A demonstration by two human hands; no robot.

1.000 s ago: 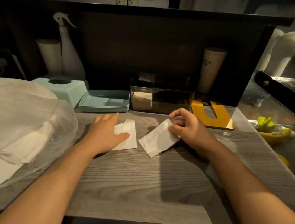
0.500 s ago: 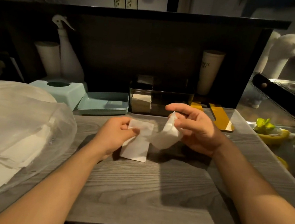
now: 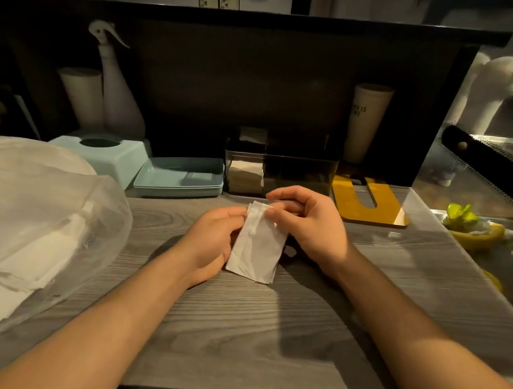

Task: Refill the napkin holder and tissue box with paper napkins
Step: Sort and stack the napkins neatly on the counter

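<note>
Two folded white napkins (image 3: 257, 247) are stacked together, held upright just above the grey wooden counter (image 3: 232, 335). My left hand (image 3: 211, 243) grips their left edge. My right hand (image 3: 309, 226) pinches their top right corner with fingers curled. Behind them stands the clear napkin holder (image 3: 299, 173) with a few napkins in its left end. The pale blue tissue box (image 3: 109, 155) with a round hole sits at the back left, its lid (image 3: 180, 177) lying beside it. A clear plastic bag of napkins (image 3: 27, 232) fills the left.
A yellow slotted board (image 3: 372, 204) lies right of the holder. A tall paper cup (image 3: 367, 120), a spray bottle (image 3: 116, 92) and another cup (image 3: 82, 94) stand against the dark back panel. Lemon pieces (image 3: 481, 232) lie on the steel surface at right.
Both napkins lay apart on the counter under my hands. I lifted them, brought them together and now hold them as one stack between both hands.
</note>
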